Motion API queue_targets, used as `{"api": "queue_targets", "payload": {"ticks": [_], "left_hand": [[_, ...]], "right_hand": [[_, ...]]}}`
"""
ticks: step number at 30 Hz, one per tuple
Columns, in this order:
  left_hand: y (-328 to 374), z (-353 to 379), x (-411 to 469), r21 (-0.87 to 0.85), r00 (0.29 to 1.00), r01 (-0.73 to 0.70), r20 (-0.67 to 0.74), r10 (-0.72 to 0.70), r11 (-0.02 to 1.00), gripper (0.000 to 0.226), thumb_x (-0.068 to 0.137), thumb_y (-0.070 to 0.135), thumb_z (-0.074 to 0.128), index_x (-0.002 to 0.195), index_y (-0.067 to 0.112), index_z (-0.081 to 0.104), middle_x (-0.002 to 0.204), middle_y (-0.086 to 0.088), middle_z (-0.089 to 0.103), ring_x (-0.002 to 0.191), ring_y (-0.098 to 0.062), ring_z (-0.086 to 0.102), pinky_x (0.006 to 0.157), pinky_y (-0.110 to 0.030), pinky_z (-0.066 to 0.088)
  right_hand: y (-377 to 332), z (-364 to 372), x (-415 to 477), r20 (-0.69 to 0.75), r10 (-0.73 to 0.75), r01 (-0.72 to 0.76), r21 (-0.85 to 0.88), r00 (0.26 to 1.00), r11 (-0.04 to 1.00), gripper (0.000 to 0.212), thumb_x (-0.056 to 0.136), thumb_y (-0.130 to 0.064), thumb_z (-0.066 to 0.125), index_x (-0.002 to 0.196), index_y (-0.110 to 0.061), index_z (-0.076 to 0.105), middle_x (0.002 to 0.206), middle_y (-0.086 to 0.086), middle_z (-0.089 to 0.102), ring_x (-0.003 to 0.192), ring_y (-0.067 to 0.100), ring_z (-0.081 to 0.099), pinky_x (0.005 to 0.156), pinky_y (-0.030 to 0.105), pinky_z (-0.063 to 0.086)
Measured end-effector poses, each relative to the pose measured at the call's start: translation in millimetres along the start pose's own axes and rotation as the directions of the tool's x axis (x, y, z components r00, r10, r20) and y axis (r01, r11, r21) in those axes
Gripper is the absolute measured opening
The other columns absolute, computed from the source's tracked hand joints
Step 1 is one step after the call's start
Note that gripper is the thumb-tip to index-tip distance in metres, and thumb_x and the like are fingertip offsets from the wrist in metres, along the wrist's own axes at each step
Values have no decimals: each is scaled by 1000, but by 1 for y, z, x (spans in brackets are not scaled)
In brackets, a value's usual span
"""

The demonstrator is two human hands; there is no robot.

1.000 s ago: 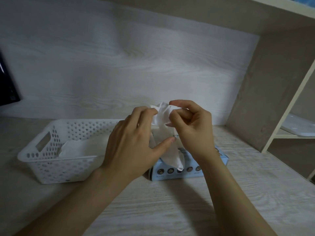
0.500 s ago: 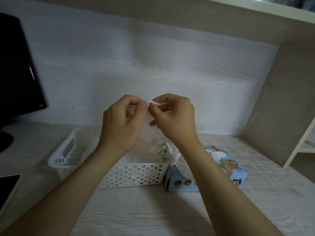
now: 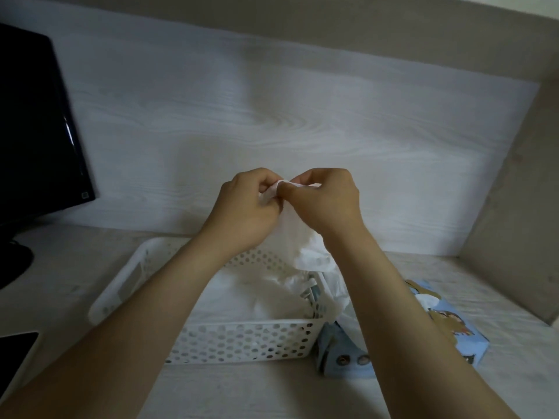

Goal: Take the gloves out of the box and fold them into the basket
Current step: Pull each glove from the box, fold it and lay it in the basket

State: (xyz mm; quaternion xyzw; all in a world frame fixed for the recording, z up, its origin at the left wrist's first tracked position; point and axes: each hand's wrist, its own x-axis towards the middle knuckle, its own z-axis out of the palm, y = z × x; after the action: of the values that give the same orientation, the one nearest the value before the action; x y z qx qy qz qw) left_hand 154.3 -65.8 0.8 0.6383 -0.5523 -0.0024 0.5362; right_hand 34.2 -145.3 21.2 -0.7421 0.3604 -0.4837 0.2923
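Observation:
A thin white glove (image 3: 298,237) hangs in the air above the basket. My left hand (image 3: 245,210) and my right hand (image 3: 325,201) both pinch its top edge, close together. Below them stands a white perforated basket (image 3: 242,340) with white gloves (image 3: 251,294) lying inside. The light blue glove box (image 3: 453,331) lies to the right of the basket, partly hidden behind my right forearm. More white glove material (image 3: 338,297) sticks out between box and basket.
A black monitor (image 3: 36,122) stands at the far left on its stand. A dark flat device (image 3: 15,343) lies at the left edge of the desk. A wooden side panel (image 3: 520,207) closes the space on the right, with a shelf board overhead.
Both hands have lifted the glove up from the box and carried it left, over the basket. The view has shifted left too, bringing the monitor into sight.

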Motion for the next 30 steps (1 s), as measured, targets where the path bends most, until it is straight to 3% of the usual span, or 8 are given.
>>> {"api": "queue_targets", "payload": {"ticks": [5, 9, 12, 16, 19, 22, 27, 30], "left_hand": [[0, -1, 6, 19, 996, 67, -62, -66, 998, 16, 101, 24, 61, 109, 26, 75, 98, 10, 72, 91, -5, 68, 73, -21, 52], [6, -6, 9, 38, 995, 41, 89, -44, 998, 33, 84, 24, 80, 115, 32, 72, 107, 12, 71, 95, -4, 69, 80, -26, 59], [9, -3, 8, 39, 999, -27, 48, 26, 999, 32, 80, 25, 86, 108, 33, 75, 104, 16, 72, 89, 0, 69, 76, -20, 57], [3, -5, 13, 4, 999, -53, -3, 53, 999, 21, 86, 20, 82, 105, 28, 79, 96, 14, 76, 87, -1, 72, 80, -24, 60], [-4, -10, 18, -49, 994, 4, 106, 1, 999, 24, 90, 14, 75, 107, 31, 80, 100, 11, 79, 96, -6, 75, 91, -38, 62], [-4, -10, 19, -42, 997, 42, 74, -39, 998, 30, 96, 9, 61, 103, 31, 80, 100, 12, 78, 100, -7, 72, 92, -35, 60], [2, -9, 18, -22, 990, 129, -54, -130, 991, 31, 95, 8, 50, 95, 23, 78, 100, 8, 74, 100, -14, 68, 85, -32, 56], [2, -10, 18, 13, 983, 160, -95, -158, 987, 35, 96, 5, 42, 99, 20, 73, 105, 5, 70, 100, -18, 65, 83, -35, 55]], "right_hand": [[5, 7, 5, -38, -25, 22, -65, 999, 998, 36, 61, -67, 73, 68, -32, 72, 92, 2, 73, 108, 29, 65, 93, 45, 57], [8, 5, 6, 62, -18, 18, -5, 998, 1000, 22, 78, -40, 79, 72, -20, 74, 73, -3, 74, 81, 17, 72, 78, 40, 61], [8, 3, 5, 98, -13, 2, 112, 995, 994, 22, 84, -26, 77, 76, -6, 71, 69, 5, 72, 71, 20, 72, 67, 39, 60], [10, 8, 5, 89, -19, 9, 112, 996, 994, 22, 90, -28, 74, 76, -11, 69, 63, -6, 63, 62, 10, 59, 59, 29, 47], [10, 8, 3, 147, -2, -16, 126, 989, 992, 28, 89, -34, 78, 81, -9, 70, 69, -3, 66, 65, 11, 62, 61, 30, 49], [6, 2, 2, 239, 56, -97, 163, 969, 982, 43, 87, -43, 82, 90, -2, 71, 78, 8, 72, 70, 13, 66, 64, 28, 51], [9, -12, 6, 384, 50, -106, 126, 922, 986, 16, 88, -29, 81, 95, -15, 79, 94, 7, 81, 90, 26, 78, 83, 46, 61], [11, -15, 5, 427, -51, 33, 51, 903, 998, 6, 91, -21, 79, 92, -15, 79, 87, 2, 79, 77, 17, 75, 67, 34, 59]]}}
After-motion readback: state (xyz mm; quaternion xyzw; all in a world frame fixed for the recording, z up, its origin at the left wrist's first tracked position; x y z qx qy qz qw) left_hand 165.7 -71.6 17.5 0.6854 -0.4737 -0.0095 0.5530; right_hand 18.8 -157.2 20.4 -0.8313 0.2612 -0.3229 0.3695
